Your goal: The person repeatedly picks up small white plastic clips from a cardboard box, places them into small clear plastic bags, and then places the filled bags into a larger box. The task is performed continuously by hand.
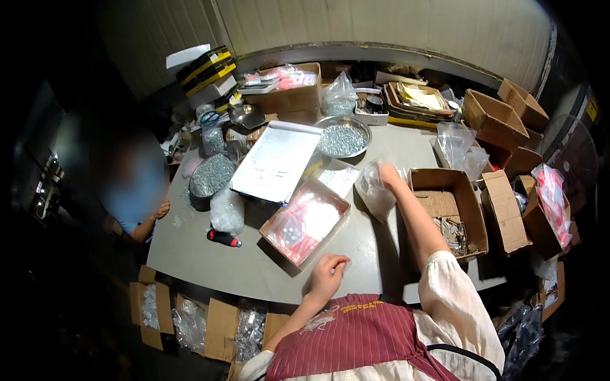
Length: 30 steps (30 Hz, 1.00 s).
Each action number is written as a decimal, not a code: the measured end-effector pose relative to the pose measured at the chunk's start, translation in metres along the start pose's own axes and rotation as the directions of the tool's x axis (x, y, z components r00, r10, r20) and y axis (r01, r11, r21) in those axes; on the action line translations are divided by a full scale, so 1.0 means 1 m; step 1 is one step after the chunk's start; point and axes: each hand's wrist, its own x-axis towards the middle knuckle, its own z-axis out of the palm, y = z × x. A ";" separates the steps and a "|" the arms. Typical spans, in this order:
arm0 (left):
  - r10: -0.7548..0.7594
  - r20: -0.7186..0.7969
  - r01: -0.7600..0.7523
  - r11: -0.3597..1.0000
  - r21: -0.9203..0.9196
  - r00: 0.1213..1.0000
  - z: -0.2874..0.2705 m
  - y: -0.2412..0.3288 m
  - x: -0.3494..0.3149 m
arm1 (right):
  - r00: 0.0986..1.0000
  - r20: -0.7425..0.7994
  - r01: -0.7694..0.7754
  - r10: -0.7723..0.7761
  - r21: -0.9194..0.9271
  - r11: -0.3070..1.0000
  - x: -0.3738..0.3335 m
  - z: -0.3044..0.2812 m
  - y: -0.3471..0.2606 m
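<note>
My right hand (388,175) is stretched out over the table, its fingers closed at the upper edge of a clear plastic bag (376,195). What lies inside that bag is hard to make out. Near the table's front edge my left hand (328,277) is closed, thumb and fingers pressed together; anything in them is too small to name. Just beyond it stands an open carton (330,236) with red-and-clear plastic packets. To the right of the bag is a larger brown cardboard box (447,198) with metal pieces in one corner.
A clipboard with papers (277,159) lies mid-table. Metal bowls of small silvery parts (343,137) stand behind and left. A red-and-black handled tool (223,239) lies at left. Open cartons (502,213) crowd the right side; more (219,330) stand below the front edge. Another person (135,190) is at left.
</note>
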 end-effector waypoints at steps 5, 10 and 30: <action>-0.111 0.005 0.111 0.993 0.028 0.994 -0.011 0.000 -0.008 | 0.986 -0.151 0.094 -0.063 0.205 0.974 -0.002 -0.016 -0.008; -0.120 0.013 0.117 0.981 0.155 0.993 -0.018 -0.017 -0.019 | 0.986 -0.111 -0.067 0.127 0.435 0.898 -0.036 -0.082 -0.038; -0.163 -0.028 0.162 0.922 0.352 0.986 -0.007 -0.032 -0.019 | 0.982 0.011 -0.158 0.186 0.579 0.800 -0.204 0.013 -0.115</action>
